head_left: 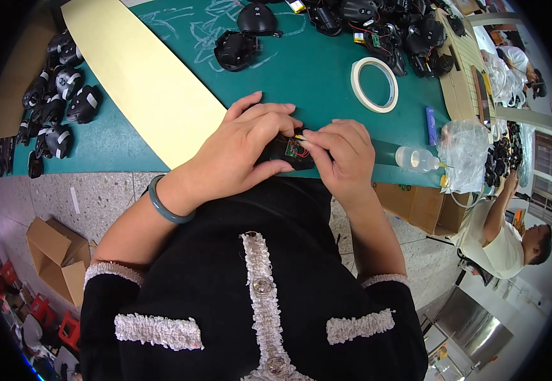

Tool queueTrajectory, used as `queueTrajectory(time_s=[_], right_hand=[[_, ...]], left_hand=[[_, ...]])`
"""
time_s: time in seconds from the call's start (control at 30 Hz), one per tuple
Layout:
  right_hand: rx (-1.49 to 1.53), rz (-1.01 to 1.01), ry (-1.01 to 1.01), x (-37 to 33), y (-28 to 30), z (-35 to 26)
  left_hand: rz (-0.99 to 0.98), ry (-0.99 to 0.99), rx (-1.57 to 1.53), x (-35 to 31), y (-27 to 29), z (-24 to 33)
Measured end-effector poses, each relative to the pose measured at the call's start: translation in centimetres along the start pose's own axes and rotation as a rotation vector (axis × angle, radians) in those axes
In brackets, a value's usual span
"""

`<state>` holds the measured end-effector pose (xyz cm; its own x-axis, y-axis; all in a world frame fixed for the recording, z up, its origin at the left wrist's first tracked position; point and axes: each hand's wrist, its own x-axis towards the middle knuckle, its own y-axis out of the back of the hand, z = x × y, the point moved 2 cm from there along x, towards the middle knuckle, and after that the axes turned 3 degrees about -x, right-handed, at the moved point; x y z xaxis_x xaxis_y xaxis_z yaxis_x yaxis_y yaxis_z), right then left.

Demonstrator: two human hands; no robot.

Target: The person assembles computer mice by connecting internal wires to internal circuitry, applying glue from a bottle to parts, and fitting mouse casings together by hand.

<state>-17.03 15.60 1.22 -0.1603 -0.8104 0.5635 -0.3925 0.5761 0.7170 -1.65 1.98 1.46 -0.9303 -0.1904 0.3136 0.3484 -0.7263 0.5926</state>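
Near the front edge of the green table, a small black housing [302,163] lies between my hands. Inside it shows a green circuit board [294,148] with thin red wires. My left hand [241,145] is closed around the housing's left side, its fingers over the top and its thumb at the near edge. Thumb and forefinger of my right hand [344,152] are pinched together at the housing's right side. A tiny yellow-and-dark piece [299,136] shows at those fingertips; what exactly they grip is too small to make out.
A long cream board [143,76] lies left of my hands. Black housings [235,51] stand beyond, with piles at far left and far right. A tape roll [375,85], a purple box [431,126], a clear bottle [415,159] and a plastic bag [463,152] are rightward. Another person [504,238] sits at right.
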Motion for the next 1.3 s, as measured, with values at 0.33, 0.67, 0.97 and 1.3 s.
queueTrajectory(time_s=[0.33, 0.67, 0.97, 1.3], right_hand=[[0.041, -0.017, 0.036, -0.1, -0.1, 0.1], [0.116, -0.134, -0.128, 0.1, 0.2, 0.7], [0.334, -0.23, -0.356, -0.7, 0.4, -0.7], [0.543, -0.072, -0.496, -1.9, 0.2, 0.0]], left_hand=[[-0.014, 0.006, -0.044, 0.0, 0.0, -0.1], [0.034, -0.027, 0.001, -0.1, 0.2, 0.1], [0.029, -0.084, 0.141, -0.2, 0.4, 1.2], [0.095, -0.001, 0.116, 1.3, -0.8, 0.8]])
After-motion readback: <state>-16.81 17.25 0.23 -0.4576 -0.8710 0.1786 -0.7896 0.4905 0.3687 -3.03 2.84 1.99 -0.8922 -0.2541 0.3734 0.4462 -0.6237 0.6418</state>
